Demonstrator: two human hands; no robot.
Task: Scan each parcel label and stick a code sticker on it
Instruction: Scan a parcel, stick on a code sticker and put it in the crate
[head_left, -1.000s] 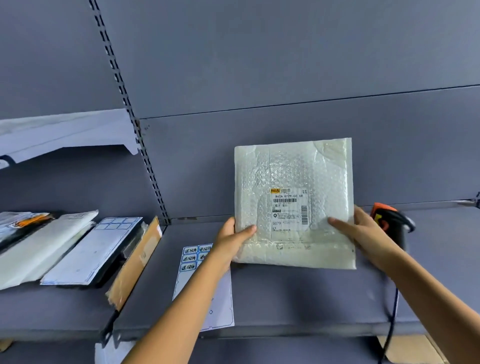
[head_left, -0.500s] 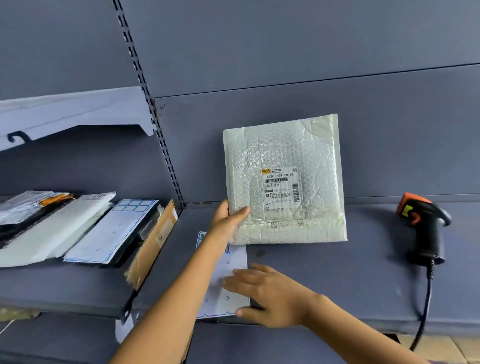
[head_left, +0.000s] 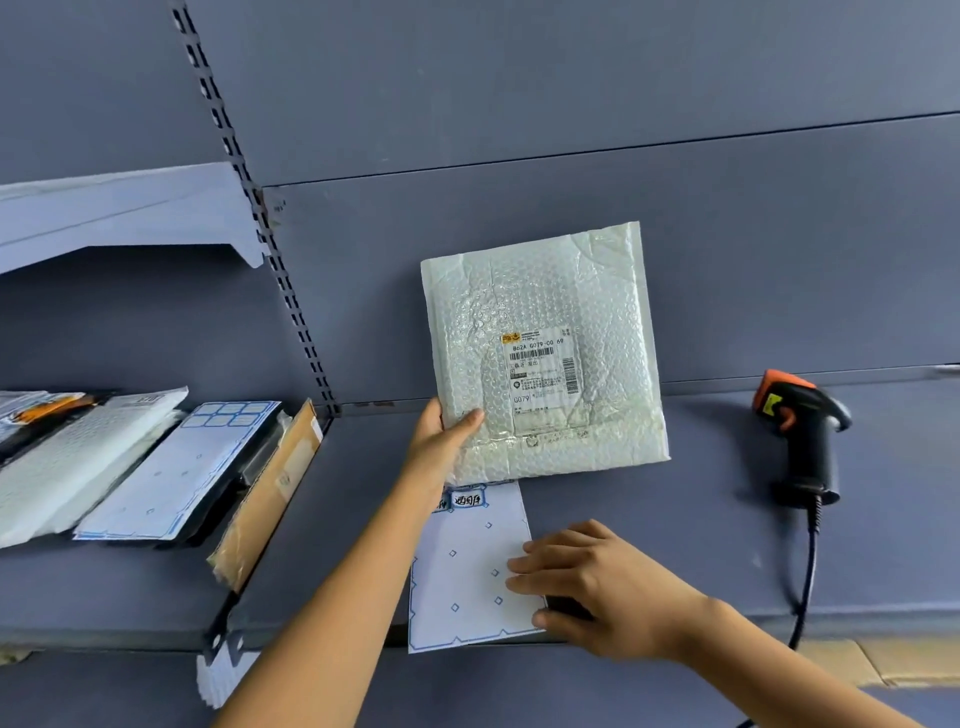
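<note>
A white bubble-wrap parcel (head_left: 540, 353) stands upright against the shelf's back panel, its printed barcode label (head_left: 543, 374) facing me. My left hand (head_left: 441, 431) grips the parcel's lower left corner, thumb on the front. Below the parcel a white sticker sheet (head_left: 462, 571) lies on the grey shelf, with blue code stickers (head_left: 467, 500) showing at its top edge. My right hand (head_left: 597, 587) rests on the sheet's right side with the fingers spread flat. An orange-and-black barcode scanner (head_left: 800, 431) stands on the shelf at the right, untouched.
On the left shelf (head_left: 104, 587) lie several parcels: white mailers (head_left: 78, 457), a sheet-topped one (head_left: 182, 467) and a brown cardboard envelope (head_left: 270, 493) leaning at the divider. The scanner's cable (head_left: 808, 566) hangs over the front edge. A slotted upright (head_left: 265, 228) separates the shelf bays.
My right hand left the parcel's right edge and came down onto the sticker sheet. The parcel stays upright in my left hand, and the scanner is now uncovered.
</note>
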